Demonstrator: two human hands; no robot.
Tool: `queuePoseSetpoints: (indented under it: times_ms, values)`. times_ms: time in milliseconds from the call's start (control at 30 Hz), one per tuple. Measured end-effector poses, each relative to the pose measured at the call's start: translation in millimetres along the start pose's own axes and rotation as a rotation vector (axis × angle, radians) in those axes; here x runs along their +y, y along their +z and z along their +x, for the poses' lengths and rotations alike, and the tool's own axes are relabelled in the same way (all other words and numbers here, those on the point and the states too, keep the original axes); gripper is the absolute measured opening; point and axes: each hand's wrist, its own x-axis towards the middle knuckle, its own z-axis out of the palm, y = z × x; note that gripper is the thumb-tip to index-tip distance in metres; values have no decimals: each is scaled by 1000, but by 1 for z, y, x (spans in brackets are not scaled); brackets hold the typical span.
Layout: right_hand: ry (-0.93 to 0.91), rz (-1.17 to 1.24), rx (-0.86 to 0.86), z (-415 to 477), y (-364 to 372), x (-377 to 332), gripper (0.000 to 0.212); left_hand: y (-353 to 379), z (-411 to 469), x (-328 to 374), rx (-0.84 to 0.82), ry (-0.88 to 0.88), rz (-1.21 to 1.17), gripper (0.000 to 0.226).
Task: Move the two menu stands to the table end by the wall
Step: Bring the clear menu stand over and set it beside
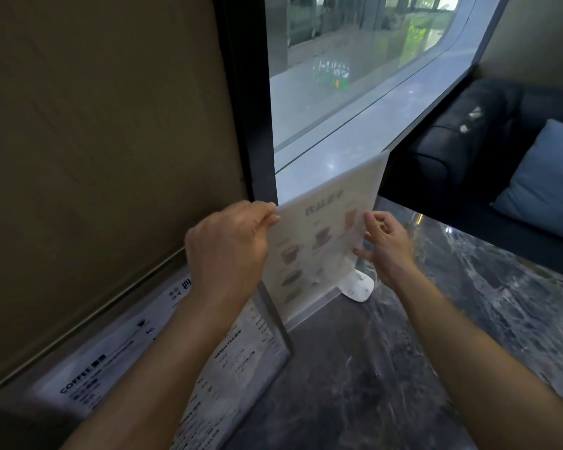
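A dark grey surface (436,336) veined with white marbling is seen. The upright menu stand (322,241) is cream with brown pictures; the second menu stand (241,358) is white with black lettering. A blue cushion (546,177) is shown on a black sofa (462,131).

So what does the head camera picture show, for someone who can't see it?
Two bare hands, left hand and right hand, hold the side edges of an upright picture menu stand on a dark marble table by a window. A second menu stand stands nearer, beside the wall.
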Motion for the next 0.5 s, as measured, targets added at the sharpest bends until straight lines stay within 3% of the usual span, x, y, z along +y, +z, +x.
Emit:
queuePoseSetpoints:
  times_ms: [500]
  values:
    - [32,-11,-124,27,27,12,22,0,3,-4,6,5,88,14]
